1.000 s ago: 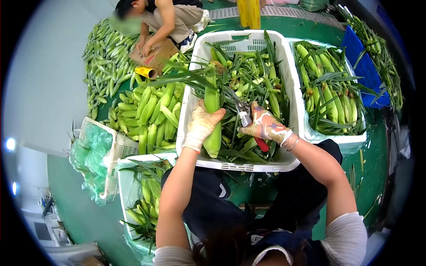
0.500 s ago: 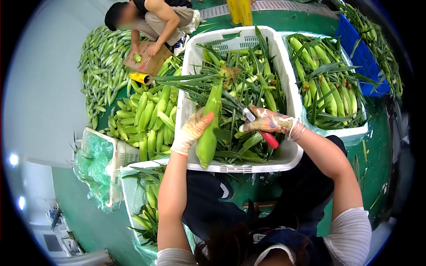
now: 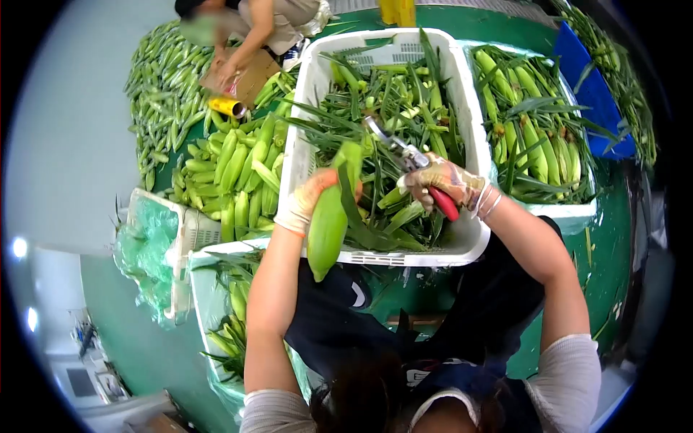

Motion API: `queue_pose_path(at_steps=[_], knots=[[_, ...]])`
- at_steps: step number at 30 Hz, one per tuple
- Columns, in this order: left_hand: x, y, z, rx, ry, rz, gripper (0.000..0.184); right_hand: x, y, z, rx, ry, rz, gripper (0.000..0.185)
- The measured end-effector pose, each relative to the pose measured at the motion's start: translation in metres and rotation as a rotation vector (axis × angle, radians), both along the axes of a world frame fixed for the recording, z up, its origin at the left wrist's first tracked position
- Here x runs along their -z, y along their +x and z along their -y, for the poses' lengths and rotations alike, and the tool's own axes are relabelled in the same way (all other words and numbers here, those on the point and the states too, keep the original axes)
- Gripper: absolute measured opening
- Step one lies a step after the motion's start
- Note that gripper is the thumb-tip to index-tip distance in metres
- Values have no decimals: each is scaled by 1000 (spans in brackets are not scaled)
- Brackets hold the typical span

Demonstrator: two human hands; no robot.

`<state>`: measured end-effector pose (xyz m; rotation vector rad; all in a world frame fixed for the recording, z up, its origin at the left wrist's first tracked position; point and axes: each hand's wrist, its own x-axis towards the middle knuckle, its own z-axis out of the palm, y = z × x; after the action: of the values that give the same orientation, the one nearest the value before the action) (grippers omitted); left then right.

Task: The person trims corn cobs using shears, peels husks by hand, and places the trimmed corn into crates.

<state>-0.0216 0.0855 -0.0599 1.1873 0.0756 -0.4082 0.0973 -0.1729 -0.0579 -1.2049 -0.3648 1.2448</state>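
My left hand (image 3: pixel 315 200), in a pale glove with orange fingertips, is closed around a green corn cob (image 3: pixel 328 229) in its husk. The cob hangs over the near left rim of a white crate (image 3: pixel 473 126), its tip pointing down. My right hand (image 3: pixel 445 184), in a patterned glove, grips red-handled pruning shears (image 3: pixel 395 146), whose metal blades point up and left, apart from the cob. Cut leaves and stalks (image 3: pixel 393 108) fill the crate under both hands.
Left of the crate lies a pile of green cobs (image 3: pixel 234 166), with wrapped cobs (image 3: pixel 166 94) beyond. A crouching person (image 3: pixel 263 25) works at a cardboard box (image 3: pixel 253 76). Lined crates of corn (image 3: pixel 530 123) and a blue crate (image 3: pixel 592 94) stand at the right.
The cob's leafy, stringy top end is no longer on it. My left hand has tilted and drawn the cob slightly left. The shears have turned, with their jaws now visible.
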Motion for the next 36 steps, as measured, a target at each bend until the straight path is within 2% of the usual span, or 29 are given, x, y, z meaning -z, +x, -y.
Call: queue_pose_path(at_steps=[1,2,4,5,7,9,10,11,12,13,14,15,16,17,18,19,20,22,24,26,27,28,29,30,31,32,33,34,36], knots=[[-3,-6,-15,-200,74,55,53,14,2,-4,24,-21,126,27],[-8,-4,-29,-372,156,104,51,0,-3,0,3,-153,95,29],[14,1,-71,-571,156,246,44,-8,-8,-5,-117,-188,361,29],[11,1,-86,-651,323,323,37,-12,-17,-10,-59,-212,469,29],[8,1,-118,-839,696,418,24,-13,-18,-20,-89,-296,454,30],[-11,4,-147,-1121,364,115,21,8,-12,-23,-61,-247,309,30],[-13,5,-167,-1270,43,27,20,13,-12,-25,-30,-266,338,29],[7,1,-196,-1366,37,67,30,32,-8,-23,-1,-267,385,28],[36,-1,-225,-1398,35,166,29,26,-12,-23,-3,-323,412,28],[53,0,-244,-1483,-22,152,28,40,-5,-21,-54,-298,427,30],[71,1,-258,-1543,16,213,28,50,-8,-19,13,-268,375,30],[74,6,-263,-1678,-137,155,34,64,-3,-15,-29,-262,395,30],[101,16,-289,-1783,-330,200,45,65,-7,-20,20,-269,257,28],[80,11,-274,-1862,-462,198,51,74,-9,-21,28,-201,275,26],[101,10,-294,-1722,-652,365,58,85,-5,-17,-12,-199,318,24],[102,2,-302,-1558,-943,377,60,84,-11,-22,-31,-248,362,24],[115,-6,-313,-1382,-754,551,59,80,-16,-23,-44,-296,408,24],[59,-63,-262,-1430,-290,372,51,74,-23,-36,-60,-438,420,24],[58,-137,-237,-1430,215,304,39,95,-6,-22,-99,-477,367,37],[70,-223,-213,-1573,618,-50,30,97,-7,-24,-74,-441,318,36],[97,-269,-200,-1735,613,-99,29,98,-12,-25,-7,-440,374,36],[127,-327,-189,-1715,1047,-512,32,98,-19,-22,59,-443,427,37],[143,-373,-162,-1753,1259,-857,31,96,-16,-19,25,-477,403,41],[167,-421,-143,-1579,1373,-1182,32,94,-22,-20,57,-472,426,42],[196,-462,-110,-1456,1601,-1367,39,100,-19,-12,30,-441,423,41],[175,-474,-95,-1303,1126,-1553,49,106,-17,-7,7,-410,420,41],[196,-489,-77,-1216,1023,-1686,61,98,-23,-11,-66,-437,401,36],[199,-479,-59,-1229,1134,-1769,71,100,-29,-11,-67,-432,405,36],[212,-465,-54,-1184,1283,-1864,68,104,-39,-7,-53,-377,490,35]])
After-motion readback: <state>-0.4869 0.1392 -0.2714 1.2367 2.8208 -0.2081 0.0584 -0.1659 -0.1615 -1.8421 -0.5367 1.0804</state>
